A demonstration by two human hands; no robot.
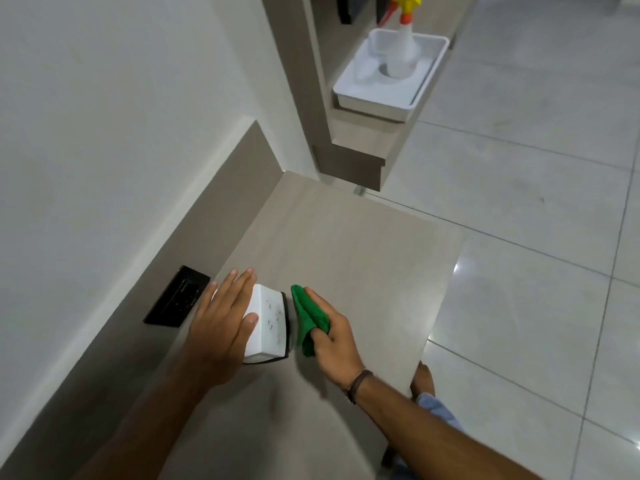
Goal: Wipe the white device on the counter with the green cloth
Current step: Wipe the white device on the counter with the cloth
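The white device (268, 323) sat on the tabletop (346, 244) close to the wall, just beside a black wall socket (177, 296). It was a small boxy block with a dark base strip along its right edge and faint dark specks on its top face. The left hand (221, 320) lay flat and open over its left half, fingers stretched out and thumb resting on the top, pressing rather than gripping. The right hand (329, 337) was closed around the green cloth (308, 318), which was bunched into a soft wad and stood just beside the device's dark edge, perhaps touching it.

The device looked rigid, light and smooth-sided, so it would likely slide under a rub unless pinned; holding it down from above on the side not being wiped seemed the sensible grip. The cloth was limp and would fold around corners easily. Farther off, a spray bottle (401, 46) stood in a white tray (381, 102) on a shelf.
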